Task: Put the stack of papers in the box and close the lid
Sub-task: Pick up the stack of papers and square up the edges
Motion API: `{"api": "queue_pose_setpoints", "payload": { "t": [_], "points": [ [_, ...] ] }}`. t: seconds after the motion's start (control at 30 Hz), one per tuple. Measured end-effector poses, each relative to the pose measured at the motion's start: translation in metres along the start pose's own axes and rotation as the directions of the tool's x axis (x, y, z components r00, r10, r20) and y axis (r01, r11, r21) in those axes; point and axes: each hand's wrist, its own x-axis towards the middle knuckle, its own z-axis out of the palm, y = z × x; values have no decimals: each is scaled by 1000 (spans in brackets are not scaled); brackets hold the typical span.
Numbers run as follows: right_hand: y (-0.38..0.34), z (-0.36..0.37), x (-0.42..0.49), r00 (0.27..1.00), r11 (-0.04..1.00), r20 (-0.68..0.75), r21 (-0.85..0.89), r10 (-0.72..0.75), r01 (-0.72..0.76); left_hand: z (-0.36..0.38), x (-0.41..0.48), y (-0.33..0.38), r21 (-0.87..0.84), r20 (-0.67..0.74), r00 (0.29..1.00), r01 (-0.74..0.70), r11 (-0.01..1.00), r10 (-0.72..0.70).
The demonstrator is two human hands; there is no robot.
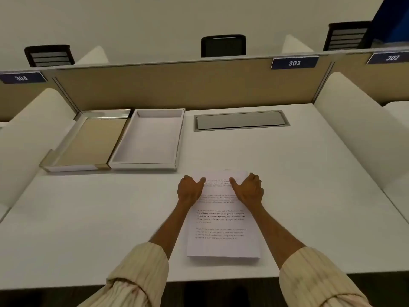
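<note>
A stack of printed white papers (pixel 222 235) lies on the white desk in front of me. My left hand (pixel 190 190) grips its far left edge, thumb on top of the sheets. My right hand (pixel 249 189) grips the far right edge the same way. The far end of the stack looks slightly raised. An open white box (pixel 146 165) stands empty to the upper left of the papers. Its lid (pixel 73 167), tan inside, lies upside down against the box's left side.
A grey cable hatch (pixel 241 120) is set into the desk behind the papers. A tan partition (pixel 177 85) closes the back of the desk; white curved dividers (pixel 358 120) flank both sides. Black chairs (pixel 223 45) show beyond the partition.
</note>
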Motion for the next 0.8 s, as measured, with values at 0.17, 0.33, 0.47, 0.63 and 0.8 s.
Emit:
{"api": "queue_pose_setpoints", "payload": {
  "t": [0.17,0.33,0.47,0.63,0.8],
  "points": [
    [6,7,-5,997,999,50,-18,51,-50,1,-4,5,-116,112,987,131,985,-118],
    [7,12,-5,999,999,26,-37,33,-32,2,-1,7,-86,147,977,171,982,-157],
    [9,16,-4,999,999,26,-8,41,-41,3,4,2,-138,166,965,225,965,-201],
    [9,21,-6,998,998,16,11,58,-58,6,6,4,-37,151,936,327,944,-318],
    [8,28,-10,997,997,-35,2,75,-75,9,9,12,-73,166,926,355,932,-340]
  ]
}}
